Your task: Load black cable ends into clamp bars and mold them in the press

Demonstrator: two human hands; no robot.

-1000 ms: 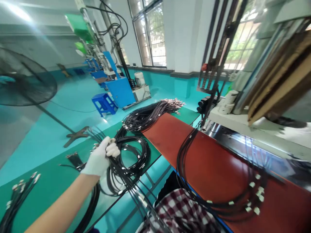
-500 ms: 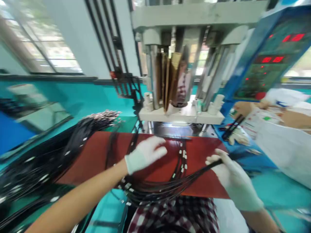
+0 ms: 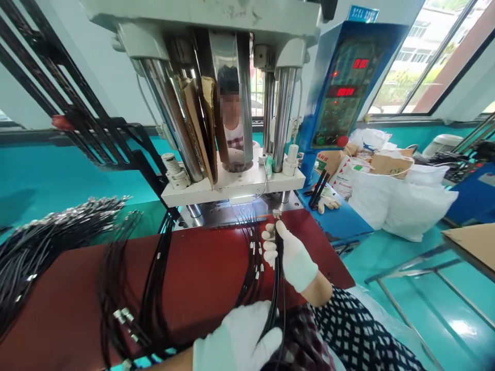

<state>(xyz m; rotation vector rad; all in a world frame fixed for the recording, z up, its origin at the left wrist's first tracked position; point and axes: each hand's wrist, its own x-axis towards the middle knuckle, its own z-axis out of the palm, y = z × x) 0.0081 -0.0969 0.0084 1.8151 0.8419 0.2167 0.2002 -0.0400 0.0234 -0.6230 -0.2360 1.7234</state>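
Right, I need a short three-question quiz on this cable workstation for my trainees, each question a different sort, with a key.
1. Multiple choice: what do the left hand and the right hand both grip?
A) a cardboard sheet
B) the black cable bundle
C) a white bag
2. True or false: the blue control panel shows no lit digits.
3. Fill the gap: the mat beneath the hands is coloured ___.
Key: 1 B. 2 False, red digits glow on it. 3 Red.
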